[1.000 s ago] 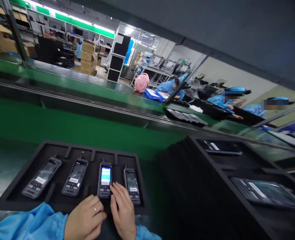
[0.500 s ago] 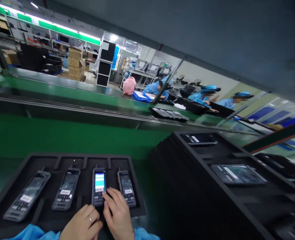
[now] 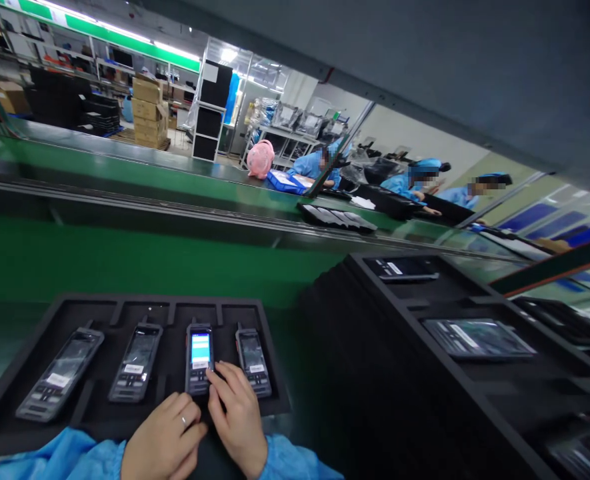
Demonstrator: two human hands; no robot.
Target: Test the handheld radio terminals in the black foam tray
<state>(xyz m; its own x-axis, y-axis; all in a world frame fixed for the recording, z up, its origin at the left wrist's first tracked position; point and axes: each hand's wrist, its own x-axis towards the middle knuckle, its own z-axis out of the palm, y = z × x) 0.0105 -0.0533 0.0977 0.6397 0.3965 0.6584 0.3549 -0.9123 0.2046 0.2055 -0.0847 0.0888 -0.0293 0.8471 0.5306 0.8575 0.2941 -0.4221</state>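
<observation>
A black foam tray (image 3: 145, 300) lies in front of me with several dark handsets in its slots. One handset (image 3: 200, 348), third from the left, has a lit blue and white screen. My right hand (image 3: 239, 417) rests over its lower right side, fingers extended and a fingertip at the keypad. Curled at the tray's front edge is my left hand (image 3: 167, 433), wearing a ring; whether anything sits in its fingers is hidden. Dark screens show on the far-left handset (image 3: 65, 373), the second handset (image 3: 137, 363) and the right-hand handset (image 3: 253, 357), which stands beside my right fingers.
To the right rises a stack of black trays (image 3: 375, 360); its top holds more handsets (image 3: 479, 338). A metal rail (image 3: 149, 210) runs across behind the green work surface (image 3: 139, 260). Beyond are a pink fan (image 3: 261, 160), a blue tray (image 3: 282, 181) and several co-workers in blue.
The view has shifted slightly, so the tray and handsets sit a little higher. Both hands stay by the lit handset, almost unmoved.
</observation>
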